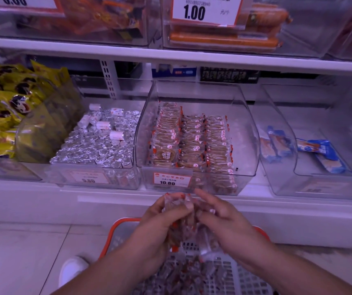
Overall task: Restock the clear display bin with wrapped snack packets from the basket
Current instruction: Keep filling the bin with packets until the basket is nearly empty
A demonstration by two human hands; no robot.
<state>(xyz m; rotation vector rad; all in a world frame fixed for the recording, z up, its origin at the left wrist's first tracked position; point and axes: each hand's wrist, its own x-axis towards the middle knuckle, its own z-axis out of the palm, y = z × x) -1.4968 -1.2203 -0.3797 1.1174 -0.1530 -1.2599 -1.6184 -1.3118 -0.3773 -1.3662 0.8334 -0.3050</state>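
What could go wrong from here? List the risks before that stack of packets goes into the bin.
1. Both hands, left hand and right hand, pinch a loose stack of packets above the basket; some could slip out.
2. The clear bin holds tidy upright rows; pushing the stack in may topple them.
3. The bin's front lip bears a price tag, which the packets could catch.

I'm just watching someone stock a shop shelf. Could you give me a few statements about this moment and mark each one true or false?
1. Both hands hold a bunch of snack packets above the basket. True.
2. The clear display bin with the 10.80 tag is empty. False: rows of packets fill its left and middle.
3. The left hand rests on the shelf. False: it grips the packets, as does the right hand.
4. The bin to the left holds silver foil pieces. True.
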